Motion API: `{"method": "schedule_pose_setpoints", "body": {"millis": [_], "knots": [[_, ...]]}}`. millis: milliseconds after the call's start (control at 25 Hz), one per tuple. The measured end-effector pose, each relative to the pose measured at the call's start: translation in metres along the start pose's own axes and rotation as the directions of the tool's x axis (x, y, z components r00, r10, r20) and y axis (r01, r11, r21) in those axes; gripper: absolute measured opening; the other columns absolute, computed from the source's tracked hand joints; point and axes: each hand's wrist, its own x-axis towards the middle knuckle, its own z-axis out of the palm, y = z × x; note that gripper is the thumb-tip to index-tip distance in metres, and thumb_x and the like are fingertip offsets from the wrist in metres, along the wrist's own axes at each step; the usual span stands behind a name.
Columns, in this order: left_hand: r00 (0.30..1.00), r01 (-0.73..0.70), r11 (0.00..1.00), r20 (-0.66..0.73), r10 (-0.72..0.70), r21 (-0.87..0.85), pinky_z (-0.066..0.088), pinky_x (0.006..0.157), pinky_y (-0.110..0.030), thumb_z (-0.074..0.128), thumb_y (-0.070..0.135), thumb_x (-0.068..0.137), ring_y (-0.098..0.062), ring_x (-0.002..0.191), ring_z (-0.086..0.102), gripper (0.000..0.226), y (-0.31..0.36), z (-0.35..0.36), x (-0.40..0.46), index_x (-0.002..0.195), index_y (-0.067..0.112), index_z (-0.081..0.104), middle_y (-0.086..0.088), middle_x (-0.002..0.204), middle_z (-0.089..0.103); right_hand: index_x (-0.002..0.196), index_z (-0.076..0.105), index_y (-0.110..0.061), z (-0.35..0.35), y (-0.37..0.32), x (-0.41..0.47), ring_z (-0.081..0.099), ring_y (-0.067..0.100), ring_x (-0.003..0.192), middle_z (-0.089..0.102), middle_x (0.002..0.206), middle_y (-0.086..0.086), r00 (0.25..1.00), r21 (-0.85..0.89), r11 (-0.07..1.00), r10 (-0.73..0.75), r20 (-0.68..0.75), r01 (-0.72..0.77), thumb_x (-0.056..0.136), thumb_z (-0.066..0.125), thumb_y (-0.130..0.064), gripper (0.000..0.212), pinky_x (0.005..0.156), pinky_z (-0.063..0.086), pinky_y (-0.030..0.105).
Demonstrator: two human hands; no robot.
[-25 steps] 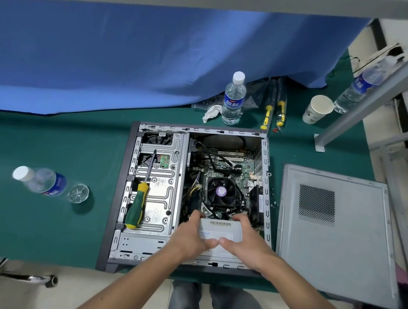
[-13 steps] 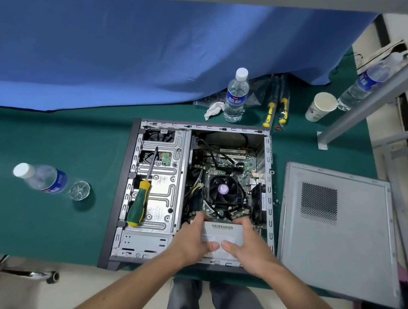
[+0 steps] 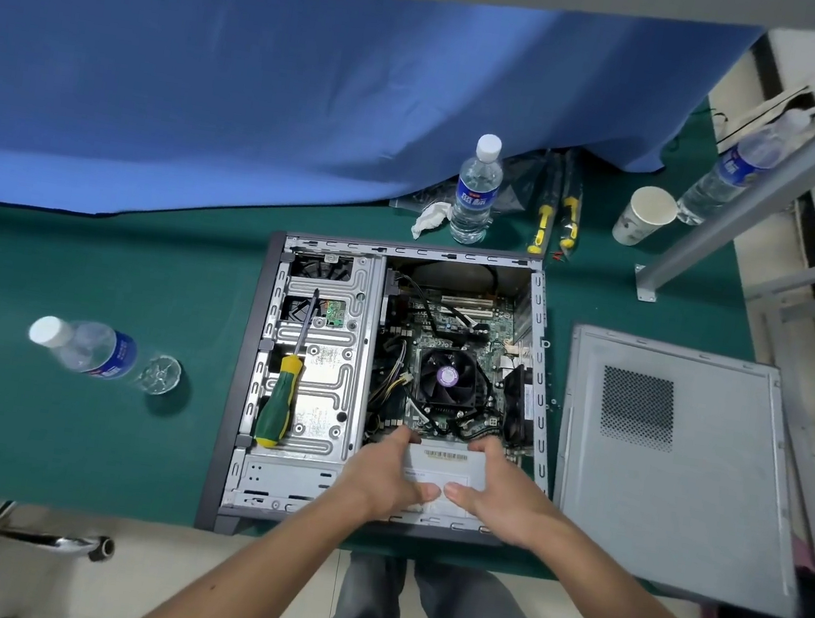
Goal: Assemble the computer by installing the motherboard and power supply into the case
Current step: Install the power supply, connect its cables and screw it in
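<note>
Open grey case (image 3: 249, 391) lying flat on the tabletop (image 3: 69, 420); motherboard (image 3: 460, 326) seated inside with black fan; grey labelled power supply (image 3: 444, 469) at near corner, gripped both sides.

The table cover (image 3: 89, 267) is dark green, and the cloth (image 3: 267, 98) behind it is blue. The computer case (image 3: 251, 381) has a dark grey frame with bare silver metal inside. On its drive cage lies a screwdriver (image 3: 279, 403) with a green and yellow handle. The motherboard (image 3: 465, 324) is green, with a black cooler fan (image 3: 447, 377) that has a purple round sticker in the middle. The power supply (image 3: 444, 469) is light grey with a white label (and a yellowish barcode strip). The side panel (image 3: 674, 468) is pale grey with a dark dotted vent patch. The bottles (image 3: 475, 190) are clear with blue labels and white caps. The paper cup (image 3: 643, 215) is white.
</note>
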Motion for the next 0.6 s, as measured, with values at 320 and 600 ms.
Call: {"method": "schedule_pose_setpoints", "body": {"millis": [320, 600], "knots": [[1.0, 0.001, 0.988, -0.004, -0.002, -0.156, 0.04, 0.059, -0.006, 0.084, 0.039, 0.076, 0.002, 0.081, 0.059, 0.064, -0.007, 0.004, 0.0, 0.122, 0.029, 0.042, 0.019, 0.095, 0.063, 0.138, 0.042, -0.027, -0.006, 0.002, -0.004, 0.06, 0.009, 0.085, 0.065, 0.12, 0.0, 0.994, -0.087, 0.994, -0.072, -0.087, 0.065, 0.1, 0.053, -0.032, 0.04, 0.081, 0.048, 0.028], [0.999, -0.042, 0.997, -0.037, 0.039, -0.072, 0.049, 0.087, -0.027, 0.084, 0.051, 0.07, -0.014, 0.1, 0.063, 0.066, -0.006, 0.009, 0.004, 0.118, 0.034, 0.044, 0.012, 0.109, 0.067, 0.131, 0.053, -0.015, -0.073, 0.023, 0.014, 0.064, 0.008, 0.092, 0.061, 0.107, -0.005, 0.818, 0.172, 0.973, -0.028, -0.574, 0.154, 0.101, 0.05, -0.022, 0.031, 0.078, 0.051, 0.021]]}}
